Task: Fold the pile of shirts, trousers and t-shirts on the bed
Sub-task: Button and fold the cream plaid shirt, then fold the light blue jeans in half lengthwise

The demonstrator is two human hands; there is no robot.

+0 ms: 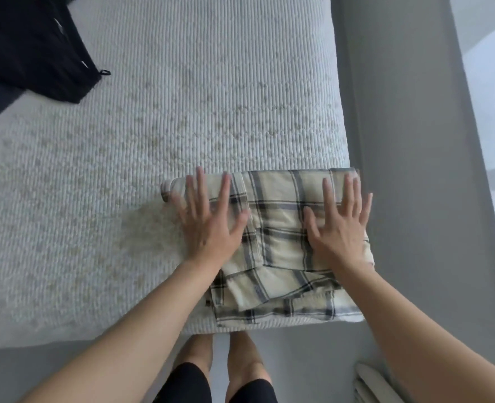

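Observation:
A cream plaid shirt point(281, 228) with dark checks lies folded into a rough rectangle at the near right corner of the bed point(153, 126). My left hand point(208, 219) rests flat on its left part, fingers spread, slightly blurred. My right hand point(339, 222) presses flat on its right part, fingers apart. Neither hand grips the cloth. A dark garment pile point(34, 50) sits at the far left corner of the bed.
The bed has a white ribbed cover, its edge running just below the shirt. Grey floor point(400, 141) lies to the right and in front. My legs and feet point(225, 362) stand at the bed's edge. A pale slatted object point(371, 385) sits at the lower right.

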